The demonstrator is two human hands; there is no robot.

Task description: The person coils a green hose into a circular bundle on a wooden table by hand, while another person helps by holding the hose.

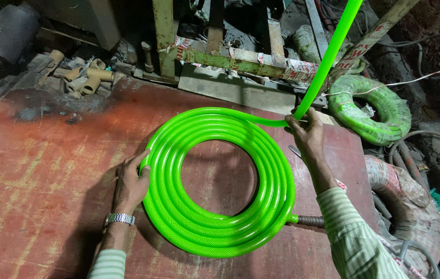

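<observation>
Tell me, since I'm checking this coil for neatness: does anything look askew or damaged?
Nothing stands out. The green hose coil lies flat in even rings on the red table, left hand on its edge, right hand gripping the free length.

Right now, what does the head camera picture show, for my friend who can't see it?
Two hands wind a bright green hose into a flat coil on a red table. The left hand steadies the coil's edge; the right hand grips the incoming length.
</observation>
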